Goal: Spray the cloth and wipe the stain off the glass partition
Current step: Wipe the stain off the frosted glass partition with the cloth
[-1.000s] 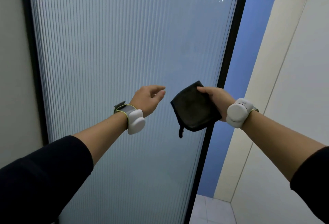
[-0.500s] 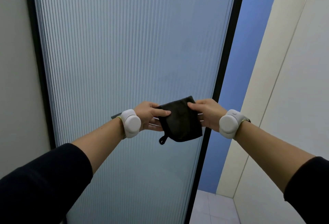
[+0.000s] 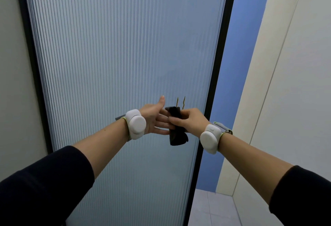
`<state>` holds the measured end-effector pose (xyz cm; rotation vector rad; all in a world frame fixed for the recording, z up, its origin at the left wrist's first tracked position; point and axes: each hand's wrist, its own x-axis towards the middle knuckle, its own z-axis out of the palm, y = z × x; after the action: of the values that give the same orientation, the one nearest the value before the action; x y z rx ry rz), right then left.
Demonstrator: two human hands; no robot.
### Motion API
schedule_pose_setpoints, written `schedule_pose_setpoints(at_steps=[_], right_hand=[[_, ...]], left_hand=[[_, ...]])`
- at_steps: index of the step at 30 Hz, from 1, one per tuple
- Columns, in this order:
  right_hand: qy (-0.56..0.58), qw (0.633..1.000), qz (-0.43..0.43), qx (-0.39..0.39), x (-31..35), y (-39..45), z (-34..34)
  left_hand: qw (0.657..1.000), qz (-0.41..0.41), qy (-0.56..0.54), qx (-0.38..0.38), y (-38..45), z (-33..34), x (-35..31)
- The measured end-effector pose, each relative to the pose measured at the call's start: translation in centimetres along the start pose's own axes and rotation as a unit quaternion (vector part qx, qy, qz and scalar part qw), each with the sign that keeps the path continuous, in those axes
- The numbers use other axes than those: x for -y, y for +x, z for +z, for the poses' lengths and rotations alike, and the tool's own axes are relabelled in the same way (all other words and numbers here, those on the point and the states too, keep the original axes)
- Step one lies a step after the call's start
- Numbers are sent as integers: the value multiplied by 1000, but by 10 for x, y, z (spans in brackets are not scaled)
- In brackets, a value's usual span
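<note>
A tall ribbed glass partition (image 3: 116, 55) in a black frame fills the view ahead. Two short yellow-brown wavy streaks, the stain (image 3: 180, 103), mark the glass just above my hands. A dark cloth (image 3: 177, 137) is folded into a narrow bundle. My right hand (image 3: 188, 121) is shut on the cloth, pinching its upper half. My left hand (image 3: 157, 118) lies flat and open beside it, palm toward the cloth, fingers spread and touching its left side, thumb pointing up. No spray bottle is in view.
The black frame post (image 3: 217, 75) bounds the glass on the right, with a blue wall (image 3: 245, 60) behind it. A cream wall (image 3: 295, 82) runs close on my right. A grey wall (image 3: 12, 82) stands left. Pale floor tiles (image 3: 211, 209) show at bottom right.
The cloth went from hanging wide in my right hand, to stretched between both hands, to folded narrow. My left hand let go its pinch and opened flat. The stain has come into sight.
</note>
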<state>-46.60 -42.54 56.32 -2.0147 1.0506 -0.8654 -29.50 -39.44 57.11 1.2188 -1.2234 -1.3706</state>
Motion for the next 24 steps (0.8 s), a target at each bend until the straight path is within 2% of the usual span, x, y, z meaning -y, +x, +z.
schedule_pose_setpoints(at_steps=[3, 7, 11, 12, 13, 15, 16, 18, 19, 20, 22, 24], right_hand=[[-47, 998, -10, -50, -8, 3, -9], [-141, 982, -32, -125, -4, 11, -24], [-294, 923, -147, -201, 13, 35, -43], [-315, 907, -171, -220, 18, 40, -47], [-327, 895, -195, -233, 22, 46, -52], [-362, 852, -289, -243, 30, 60, -60], [-404, 809, -348, -245, 34, 62, -62], [-514, 690, -457, -225, 36, 75, -66], [-560, 637, -488, -205, 34, 81, -66], [-594, 601, -504, -181, 30, 88, -66], [-633, 566, -511, -134, 16, 99, -66], [-649, 562, -503, -100, -1, 105, -68]], left_hand=[[999, 20, 27, -18, 5, -5, 1], [994, 53, 43, -80, 17, -11, 6], [978, 105, 81, -163, 37, -12, 5], [962, 135, 143, -190, 40, -13, 4], [932, 171, 231, -220, 45, -15, 5], [849, 243, 390, -261, 55, -20, 10], [811, 275, 447, -258, 57, -22, 12], [753, 305, 527, -250, 70, -26, 18], [726, 302, 563, -253, 77, -28, 21], [702, 293, 596, -259, 84, -29, 24], [667, 278, 634, -276, 97, -32, 30], [651, 277, 647, -284, 107, -33, 38]])
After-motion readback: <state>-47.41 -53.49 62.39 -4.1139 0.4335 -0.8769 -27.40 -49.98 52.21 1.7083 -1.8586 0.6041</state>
